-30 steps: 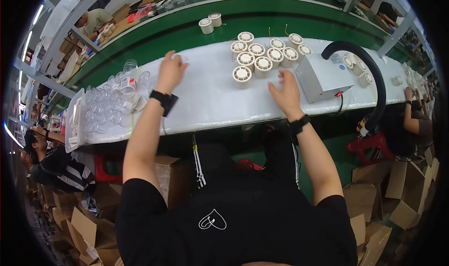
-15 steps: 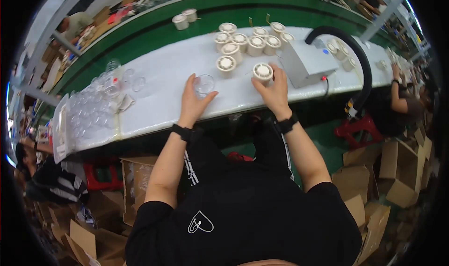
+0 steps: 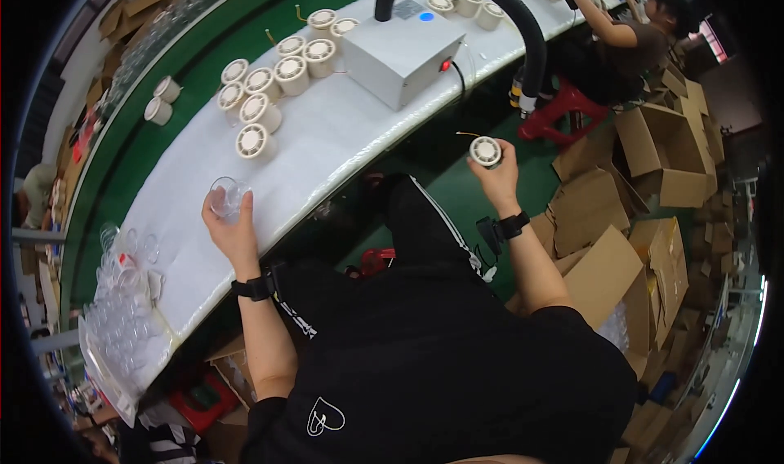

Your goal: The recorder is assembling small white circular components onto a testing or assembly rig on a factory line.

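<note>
My right hand (image 3: 500, 178) is closed round a cream cylindrical unit (image 3: 485, 151) with a slotted round top, and a thin wire sticks out beside it. It is held off the table, over the floor to the right. My left hand (image 3: 233, 237) has its thumb and fingers round a clear plastic cup (image 3: 225, 196) above the white table top. Beyond the left hand, several similar cream units (image 3: 256, 141) stand grouped on the table (image 3: 318, 150), a few with wires poking up.
Piled clear cups (image 3: 122, 321) lie at the table's left end. A grey metal box (image 3: 400, 52) with a black hose (image 3: 523, 23) stands farther right. A co-worker (image 3: 625, 44) sits near a red stool (image 3: 563, 113). Open cardboard boxes (image 3: 661, 162) crowd the right side.
The view has swung to the right. My right hand has carried the cream unit off the table and out over the floor. My left hand stays at the clear cup.
</note>
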Available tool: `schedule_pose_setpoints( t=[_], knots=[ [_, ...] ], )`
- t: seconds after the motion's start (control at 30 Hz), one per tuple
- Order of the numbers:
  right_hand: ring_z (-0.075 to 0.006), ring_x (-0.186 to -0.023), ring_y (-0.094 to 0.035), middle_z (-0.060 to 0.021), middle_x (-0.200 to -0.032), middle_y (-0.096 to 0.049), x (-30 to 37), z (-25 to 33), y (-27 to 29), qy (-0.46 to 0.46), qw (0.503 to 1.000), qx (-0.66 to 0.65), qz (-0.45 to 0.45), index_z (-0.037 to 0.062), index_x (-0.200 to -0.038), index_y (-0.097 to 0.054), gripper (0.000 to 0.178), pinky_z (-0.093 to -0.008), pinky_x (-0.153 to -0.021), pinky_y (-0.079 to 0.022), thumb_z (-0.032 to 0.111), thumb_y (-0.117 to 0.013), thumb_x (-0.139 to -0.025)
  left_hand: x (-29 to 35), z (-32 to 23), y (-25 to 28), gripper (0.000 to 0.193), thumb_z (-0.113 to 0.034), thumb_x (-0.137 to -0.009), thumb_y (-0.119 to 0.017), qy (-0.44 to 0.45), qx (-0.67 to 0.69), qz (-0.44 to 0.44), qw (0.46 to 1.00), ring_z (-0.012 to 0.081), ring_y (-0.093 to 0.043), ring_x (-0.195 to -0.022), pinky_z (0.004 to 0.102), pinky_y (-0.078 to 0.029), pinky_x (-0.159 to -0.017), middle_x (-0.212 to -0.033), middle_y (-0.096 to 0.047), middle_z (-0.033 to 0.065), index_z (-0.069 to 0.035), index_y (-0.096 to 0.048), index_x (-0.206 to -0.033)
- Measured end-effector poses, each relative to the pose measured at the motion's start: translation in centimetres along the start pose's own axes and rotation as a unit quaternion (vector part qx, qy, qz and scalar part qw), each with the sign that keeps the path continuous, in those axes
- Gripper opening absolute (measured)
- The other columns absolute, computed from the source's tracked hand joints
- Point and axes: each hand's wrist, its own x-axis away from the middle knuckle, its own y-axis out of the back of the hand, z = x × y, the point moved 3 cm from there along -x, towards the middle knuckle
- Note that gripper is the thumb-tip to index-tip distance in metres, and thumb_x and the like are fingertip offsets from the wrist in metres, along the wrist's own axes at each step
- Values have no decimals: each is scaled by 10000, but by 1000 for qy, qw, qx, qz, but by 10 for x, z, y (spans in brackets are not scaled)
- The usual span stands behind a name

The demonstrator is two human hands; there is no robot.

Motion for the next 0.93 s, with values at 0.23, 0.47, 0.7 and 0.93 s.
schedule_pose_setpoints(
  t=[0.23, 0.47, 0.7, 0.93],
  knots=[
    [-156, -921, -588, -81, -1020, -594, -36, -45, 41, -67, 985, 86, -135, 15, -1092, -479, 554, -283, -810, -466, 163, -794, -661, 0, -11, -10, 609, -194, -780, -732, 20, -55, 56, 997, 252, -493, -1147, 349, -354, -995, -1230, -513, 186, 33, -410, -1244],
    [-227, -968, -572, -119, -1051, -578, -22, -32, 56, -42, 994, 24, -98, 19, -1100, -497, 505, -315, -851, -461, 191, -751, -699, -1, -15, -12, 606, -217, -798, -714, 11, -76, 50, 996, 250, -494, -1145, 349, -348, -996, -1233, -514, 189, 35, -402, -1252],
    [-269, -1048, -521, -147, -1114, -515, -11, -71, 27, -319, 581, -738, -129, -2, -1174, -462, 465, -345, -893, -491, 165, -653, -784, -3, -14, -13, 601, -239, -812, -698, 3, -91, 51, 995, 252, -498, -1134, 350, -349, -993, -1225, -520, 192, 32, -400, -1258],
    [-304, -1096, -477, -160, -1140, -477, -27, -76, 13, -325, 346, -875, -100, 5, -1200, -451, 478, -367, -918, -481, 201, -624, -801, -1, -12, -12, 610, -268, -814, -694, 14, -92, 48, 995, 257, -498, -1134, 358, -341, -1000, -1236, -518, 184, 18, -401, -1266]
  ],
)
